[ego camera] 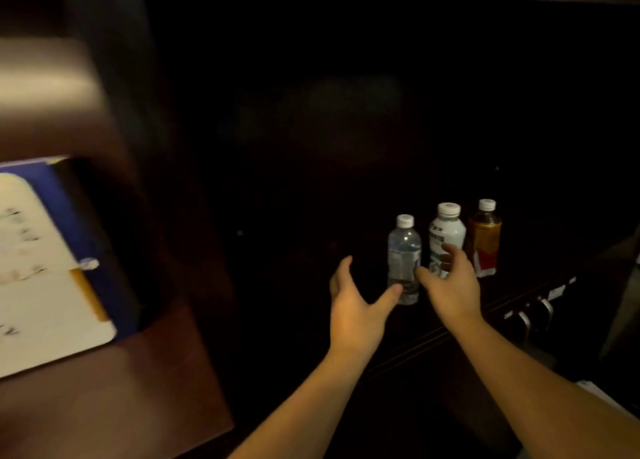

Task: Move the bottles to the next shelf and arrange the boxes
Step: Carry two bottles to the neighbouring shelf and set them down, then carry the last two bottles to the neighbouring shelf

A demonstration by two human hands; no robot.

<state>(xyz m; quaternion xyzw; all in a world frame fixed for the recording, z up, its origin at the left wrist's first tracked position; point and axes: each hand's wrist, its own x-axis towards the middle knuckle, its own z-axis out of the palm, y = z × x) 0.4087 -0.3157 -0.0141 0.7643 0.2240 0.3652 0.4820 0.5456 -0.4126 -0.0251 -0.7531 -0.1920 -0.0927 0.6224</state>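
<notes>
Three bottles with white caps stand in a row on a dark shelf: a clear water bottle point(404, 251), a white bottle point(446, 232) and an amber tea bottle point(485, 233) with a red label. My left hand point(356, 309) is open, its thumb tip touching the base of the clear bottle from the left. My right hand point(450, 285) is open too, spread in front of the white bottle, fingers next to the clear bottle's right side. Neither hand closes on a bottle. A blue and white box point(52, 268) lies in the neighbouring compartment at the left.
A dark wooden divider point(138, 181) separates the left compartment from the dark shelf space. The reddish wooden shelf board point(121, 389) carries the box. Metal handles point(533, 315) with small white tags sit on the shelf's front edge at the right.
</notes>
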